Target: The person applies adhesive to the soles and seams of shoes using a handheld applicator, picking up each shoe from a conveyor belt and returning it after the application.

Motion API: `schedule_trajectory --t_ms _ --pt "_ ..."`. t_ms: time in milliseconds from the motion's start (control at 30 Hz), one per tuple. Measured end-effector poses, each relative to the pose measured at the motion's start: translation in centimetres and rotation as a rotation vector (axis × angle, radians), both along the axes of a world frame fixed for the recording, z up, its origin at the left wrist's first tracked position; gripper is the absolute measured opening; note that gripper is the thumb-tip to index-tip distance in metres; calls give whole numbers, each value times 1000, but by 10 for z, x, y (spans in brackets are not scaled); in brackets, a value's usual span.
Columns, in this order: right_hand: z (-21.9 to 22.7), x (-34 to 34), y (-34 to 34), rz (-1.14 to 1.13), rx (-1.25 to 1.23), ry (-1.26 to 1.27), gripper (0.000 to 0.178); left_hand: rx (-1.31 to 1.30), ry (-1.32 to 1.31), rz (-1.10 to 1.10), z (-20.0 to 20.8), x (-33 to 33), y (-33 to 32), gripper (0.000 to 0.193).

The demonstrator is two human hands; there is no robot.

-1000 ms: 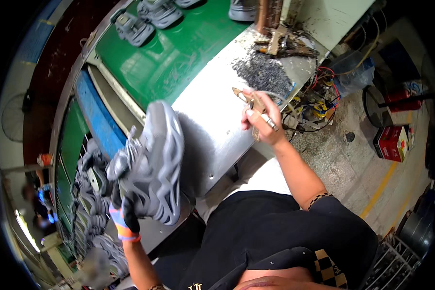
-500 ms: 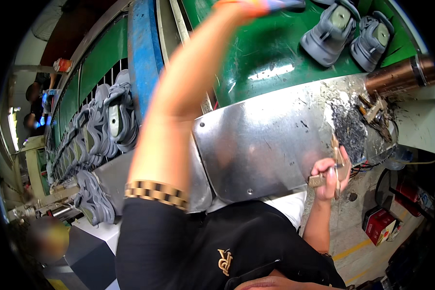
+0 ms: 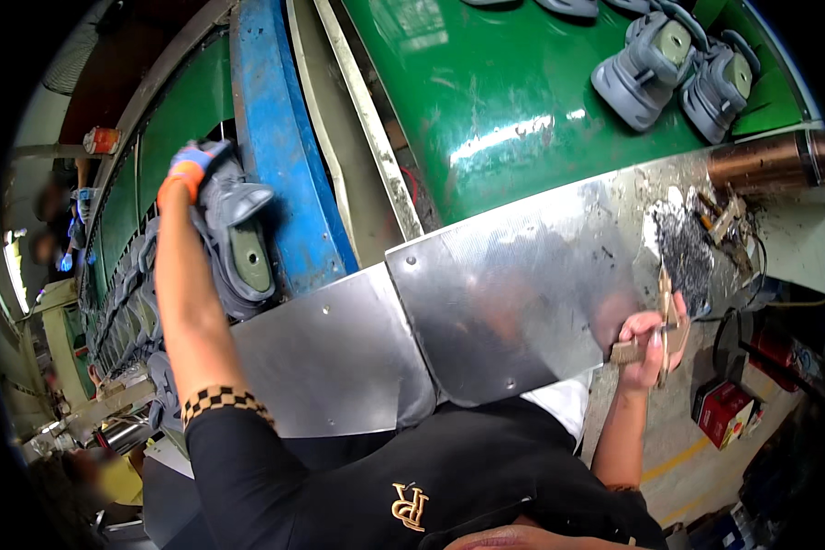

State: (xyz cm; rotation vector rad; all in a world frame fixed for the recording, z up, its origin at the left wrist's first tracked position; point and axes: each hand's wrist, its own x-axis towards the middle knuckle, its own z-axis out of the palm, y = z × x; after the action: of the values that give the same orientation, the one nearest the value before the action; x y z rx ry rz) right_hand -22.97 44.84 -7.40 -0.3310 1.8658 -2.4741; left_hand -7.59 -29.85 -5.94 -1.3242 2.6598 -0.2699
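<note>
Right now my right hand point(image 3: 649, 341) is curled shut around a small tool point(image 3: 662, 316) at the metal table point(image 3: 513, 293) edge; my left hand point(image 3: 185, 174), fingertips taped, grips a grey shoe point(image 3: 238, 240) at the blue rail point(image 3: 280, 156). Better seat it flat, heel steady. Fingers behind it are hidden; the tool's tip blurs.

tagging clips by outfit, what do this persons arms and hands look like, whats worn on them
The left hand wears a glove with blue and orange fingers. The left arm is bare up to a short black sleeve edged with a black-and-tan checked band. The right hand is gloveless, and the right forearm is bare.
</note>
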Motion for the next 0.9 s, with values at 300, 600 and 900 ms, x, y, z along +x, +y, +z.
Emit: schedule_trajectory --t_ms 300,600,900 --pt "-1 2 1 18 22 59 62 -208 1171 -247 154 137 254 55" --pt "23 -30 33 -40 166 -67 45 -34 1859 -502 161 117 439 50" --pt "56 70 46 547 23 44 41 777 1441 -947 173 55 486 76"
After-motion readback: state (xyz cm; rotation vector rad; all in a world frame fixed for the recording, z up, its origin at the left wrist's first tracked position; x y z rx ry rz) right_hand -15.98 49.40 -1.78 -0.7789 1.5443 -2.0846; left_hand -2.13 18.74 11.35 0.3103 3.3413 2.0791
